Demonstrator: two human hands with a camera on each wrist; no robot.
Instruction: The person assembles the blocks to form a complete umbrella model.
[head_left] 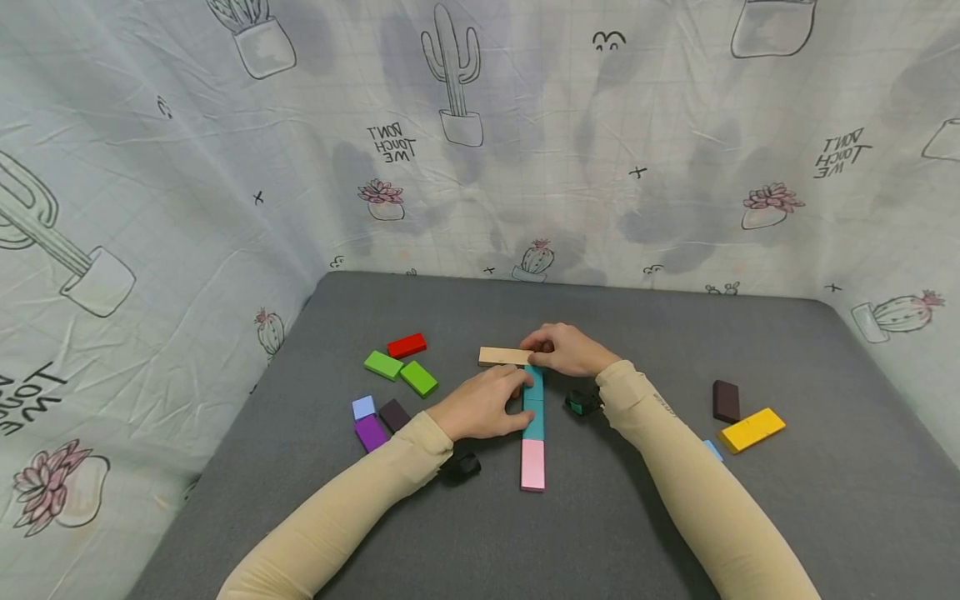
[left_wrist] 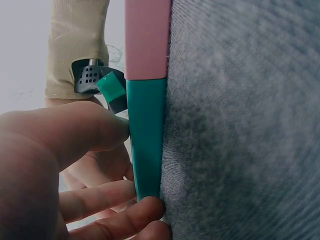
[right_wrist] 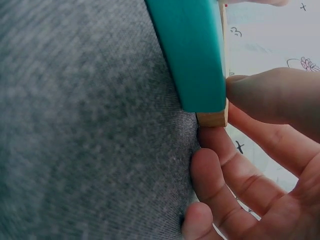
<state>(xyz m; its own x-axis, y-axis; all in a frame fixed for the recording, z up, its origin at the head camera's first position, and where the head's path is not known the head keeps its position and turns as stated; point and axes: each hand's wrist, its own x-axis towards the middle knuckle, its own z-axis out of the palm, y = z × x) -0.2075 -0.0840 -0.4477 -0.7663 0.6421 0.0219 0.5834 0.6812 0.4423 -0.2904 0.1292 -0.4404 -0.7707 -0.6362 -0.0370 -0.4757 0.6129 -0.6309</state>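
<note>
A column of two teal blocks (head_left: 534, 423) and a pink block (head_left: 532, 467) lies on the grey table. A light wooden block (head_left: 501, 356) runs crosswise at its far end. My left hand (head_left: 483, 404) lies beside the column, thumb and fingertips touching the teal blocks from the left. In the left wrist view its thumb is at the edge of a teal block (left_wrist: 146, 135). My right hand (head_left: 572, 350) pinches the wooden block's right end. In the right wrist view the fingers meet the wooden end (right_wrist: 212, 119), just behind a teal block (right_wrist: 197, 55).
To the left lie a red block (head_left: 407, 346), two green blocks (head_left: 418, 378), a light-blue block (head_left: 363, 407), a purple block (head_left: 371, 432) and a dark brown block (head_left: 393, 415). On the right are another dark block (head_left: 726, 401), a yellow block (head_left: 752, 430) and a partly hidden blue piece (head_left: 712, 450).
</note>
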